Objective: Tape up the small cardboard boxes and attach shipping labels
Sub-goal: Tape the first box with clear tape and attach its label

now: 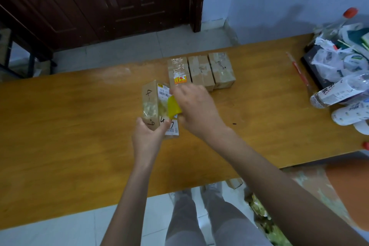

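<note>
The left hand [146, 133] gripped the near end of a small cardboard box [152, 104] above the bench [69, 126]; the right hand [194, 106] pinched yellow label backing [173, 108] against it; three taped boxes [200, 71] lay beyond

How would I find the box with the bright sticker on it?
Start at the long wooden table and look at its far edge, where three taped cardboard boxes lie side by side in a row. The box with the bright sticker is the leftmost of the row, just beyond the right hand. Only it has a red and yellow sticker at its near end; its neighbours show plain tape.
</note>
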Motion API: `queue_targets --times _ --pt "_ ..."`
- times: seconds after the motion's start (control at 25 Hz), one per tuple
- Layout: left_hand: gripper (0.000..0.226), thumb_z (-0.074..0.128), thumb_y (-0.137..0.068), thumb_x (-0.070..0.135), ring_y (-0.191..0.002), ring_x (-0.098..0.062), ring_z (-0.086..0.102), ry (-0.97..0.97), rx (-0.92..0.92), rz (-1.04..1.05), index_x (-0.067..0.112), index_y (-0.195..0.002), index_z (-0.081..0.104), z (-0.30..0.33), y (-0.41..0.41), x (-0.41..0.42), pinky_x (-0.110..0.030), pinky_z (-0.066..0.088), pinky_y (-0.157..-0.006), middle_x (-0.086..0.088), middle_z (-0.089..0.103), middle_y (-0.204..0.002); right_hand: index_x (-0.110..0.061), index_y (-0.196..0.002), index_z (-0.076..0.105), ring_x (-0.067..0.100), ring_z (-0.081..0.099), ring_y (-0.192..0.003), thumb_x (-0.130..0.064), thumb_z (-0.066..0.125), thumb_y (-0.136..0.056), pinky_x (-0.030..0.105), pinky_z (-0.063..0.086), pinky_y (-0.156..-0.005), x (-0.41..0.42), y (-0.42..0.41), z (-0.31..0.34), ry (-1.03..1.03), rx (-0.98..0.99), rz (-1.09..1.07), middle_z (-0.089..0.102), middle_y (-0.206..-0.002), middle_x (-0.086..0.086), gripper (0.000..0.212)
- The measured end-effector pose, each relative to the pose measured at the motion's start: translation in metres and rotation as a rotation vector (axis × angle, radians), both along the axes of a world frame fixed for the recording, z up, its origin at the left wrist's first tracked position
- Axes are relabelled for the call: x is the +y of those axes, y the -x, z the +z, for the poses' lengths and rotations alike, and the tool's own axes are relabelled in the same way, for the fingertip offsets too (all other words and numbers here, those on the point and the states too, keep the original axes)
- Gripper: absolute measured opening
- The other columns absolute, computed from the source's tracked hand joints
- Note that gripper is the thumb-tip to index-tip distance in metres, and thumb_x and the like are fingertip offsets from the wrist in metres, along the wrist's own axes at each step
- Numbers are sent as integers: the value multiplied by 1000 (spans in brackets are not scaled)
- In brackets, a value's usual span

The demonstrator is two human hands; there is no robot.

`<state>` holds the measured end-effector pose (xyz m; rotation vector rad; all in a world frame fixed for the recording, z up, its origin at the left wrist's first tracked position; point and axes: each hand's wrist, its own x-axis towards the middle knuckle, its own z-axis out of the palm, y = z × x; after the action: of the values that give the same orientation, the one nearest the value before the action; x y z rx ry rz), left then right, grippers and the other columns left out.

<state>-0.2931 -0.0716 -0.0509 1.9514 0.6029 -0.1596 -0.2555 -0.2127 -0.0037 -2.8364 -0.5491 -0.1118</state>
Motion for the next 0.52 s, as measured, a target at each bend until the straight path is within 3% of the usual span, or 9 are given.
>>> queue_targets --times 0.08,0.16,0.32,0.4,0.52 --pt "43 79 -68 46 -92 -20 68 216 44 1 26 -100 58 -4 0 11 -37 53 -74 5 69 -93 -9 -119 54 23 55 -101 -12 76 -73 33 45 -82 -28 -8 -5 -239 68 -101 60 -110 5 52" --pt "55 78 -59 52 -96 -23 69 373 60 20 26 -103 61 -4 1 11 -50 55 -87 0 72 -100 -5 -119 53 21 55 -86 -5 67 -80 28 43 -67 -41 -8 -14 -511 135 -200 59 -100 9 41" --pt "56 79 -57 50 -98 -25 69 419 39 21 24 -104 62 2 -8 1 -50 55 -89 -2 72 -102 0 -108 54 8 47 -67 15 54 -78 14 33 -54 -28 -4 -17 -806 142 -274 54 -85 4 35" --pt "48 78 -60 39 -91 -24 70 469 21 77 19 -102 64 6 -11 8 -43 56 -80 -3 73 -97 -1 -103 55 12 48 -73 16 54 -70 14 33 -58 -37 -9 -9 -666 -23 -218 56 -88 5 38" --pt "42 77 -62 29 -77 -18 73 488 -84 155 14 -100 65 10 -16 39 -28 55 -59 -1 74 -87 -6 -101 60 28 54 -84 11 54 -65 33 38 -70 -71 -29 2 -51 -298 -219 62 -94 9 41"
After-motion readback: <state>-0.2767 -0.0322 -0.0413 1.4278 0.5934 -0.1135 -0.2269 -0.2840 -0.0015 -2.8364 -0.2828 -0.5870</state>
